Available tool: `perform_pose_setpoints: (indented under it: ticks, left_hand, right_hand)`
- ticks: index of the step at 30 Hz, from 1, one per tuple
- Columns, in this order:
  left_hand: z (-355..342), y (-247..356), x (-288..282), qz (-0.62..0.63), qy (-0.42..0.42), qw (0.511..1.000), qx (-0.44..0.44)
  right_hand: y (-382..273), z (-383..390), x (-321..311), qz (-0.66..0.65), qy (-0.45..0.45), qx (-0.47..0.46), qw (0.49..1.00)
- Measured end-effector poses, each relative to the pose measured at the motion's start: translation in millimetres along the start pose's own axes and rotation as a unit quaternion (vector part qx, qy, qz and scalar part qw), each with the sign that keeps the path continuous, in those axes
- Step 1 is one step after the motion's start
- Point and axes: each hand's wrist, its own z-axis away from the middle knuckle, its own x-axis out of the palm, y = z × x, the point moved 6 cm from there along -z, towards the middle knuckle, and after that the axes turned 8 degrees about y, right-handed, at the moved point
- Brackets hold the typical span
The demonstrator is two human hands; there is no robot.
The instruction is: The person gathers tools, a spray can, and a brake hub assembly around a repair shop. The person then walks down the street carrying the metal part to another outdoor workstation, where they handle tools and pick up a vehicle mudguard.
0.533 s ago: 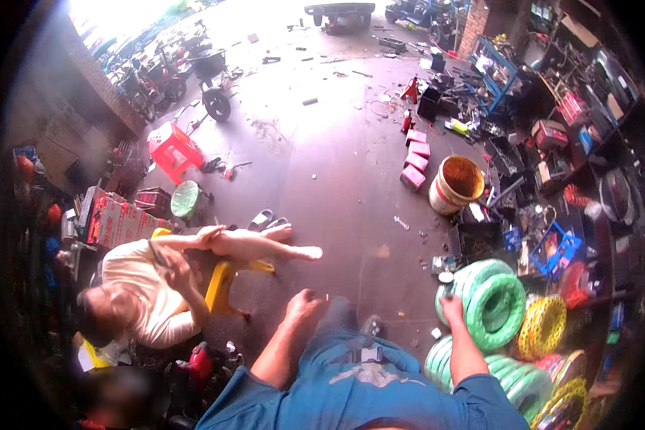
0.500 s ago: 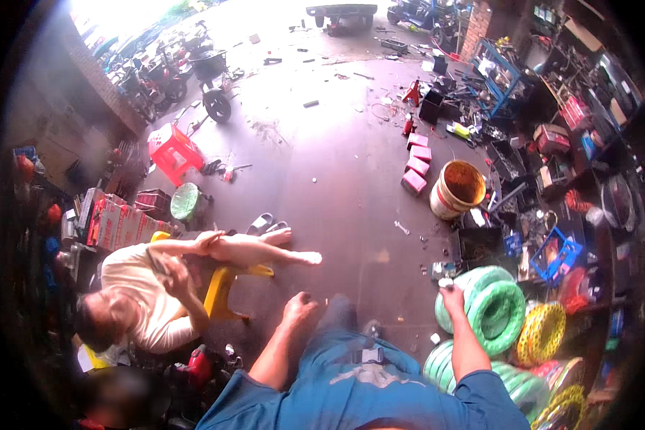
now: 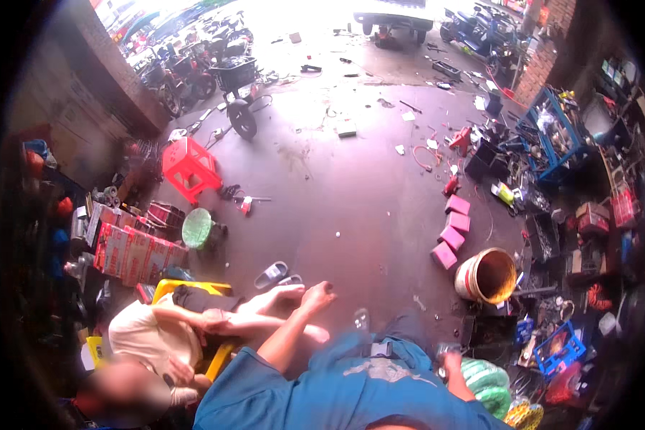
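Observation:
My left hand (image 3: 318,296) is held out in front of me, fingers curled; whether anything is in them I cannot make out. It is close to the bare legs (image 3: 269,324) of a person (image 3: 158,326) seated on a yellow chair (image 3: 221,360) at my left. Grey slippers (image 3: 271,275) lie on the floor just beyond that hand. My right hand (image 3: 451,364) hangs low by my right side, closed around a small pale or greyish thing too blurred to name. Beside it are green wrapped rings (image 3: 486,383), stacked up.
A rusty-mouthed bucket (image 3: 467,279) and several pink boxes (image 3: 451,236) stand ahead right. Parts and a blue crate (image 3: 559,350) crowd the right side. Ahead left are a red stool (image 3: 191,169), a green-topped stool (image 3: 199,228) and red-white cartons (image 3: 140,254). Farther off, a scooter (image 3: 240,93).
The bucket, boxes and green rings have slid lower and rightward in view; I have moved forward. My left hand has swung up and forward, my right hand down and back. The seated person's arms have shifted.

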Motion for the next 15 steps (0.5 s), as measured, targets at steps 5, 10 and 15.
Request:
perform_pose_setpoints:
  ticks: [5,10,15]
  left_hand:
    - [-111,74,-42,0.037,0.02,0.999,-0.004]
    - [-195,64,-59,0.021,0.057,0.996,-0.072]
    - [-202,-58,-45,0.144,0.023,0.934,-0.327]
  right_hand:
    - [-34,-8,24,0.31,-0.144,-0.101,0.934]
    - [-155,-132,21,0.203,-0.075,0.037,0.975]
    - [-412,-281,-22,0.047,0.083,-0.109,0.989]
